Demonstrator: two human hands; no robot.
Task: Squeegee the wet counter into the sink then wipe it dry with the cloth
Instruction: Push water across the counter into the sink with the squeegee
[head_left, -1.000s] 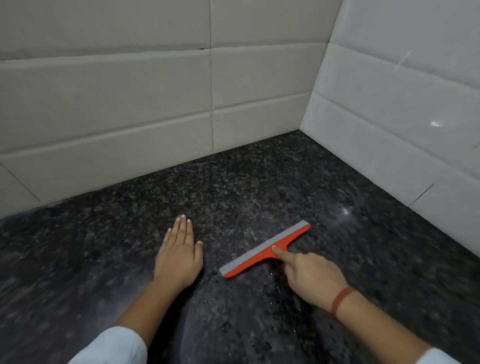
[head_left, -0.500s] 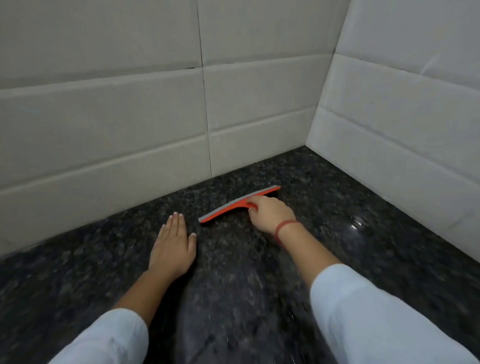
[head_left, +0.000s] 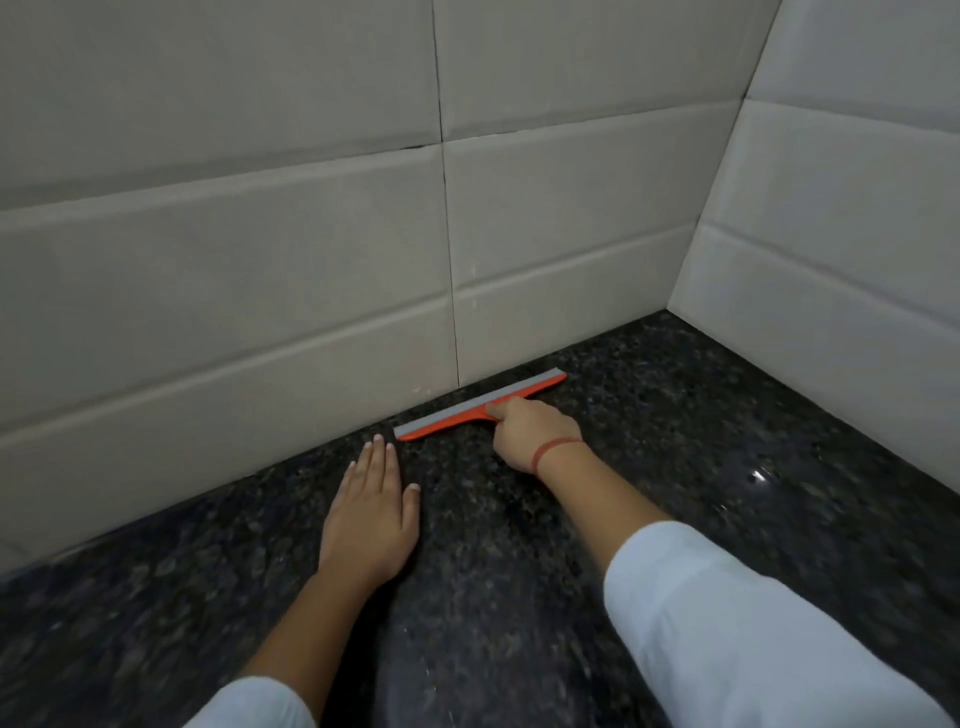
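Dark speckled granite counter (head_left: 519, 597) carries the flat, open, empty left hand (head_left: 371, 512), likely bracing; beyond, the right hand (head_left: 530, 428) grips the orange, grey-bladed squeegee (head_left: 467, 410) against the tiled wall (head_left: 260, 291) (ready for pulling back).

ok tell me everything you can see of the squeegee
The squeegee is orange, plastic by its look, with a long grey blade strip along its far edge. It lies low on the dark speckled counter, its blade nearly parallel to the tiled back wall and close to its base. The right hand covers its handle.
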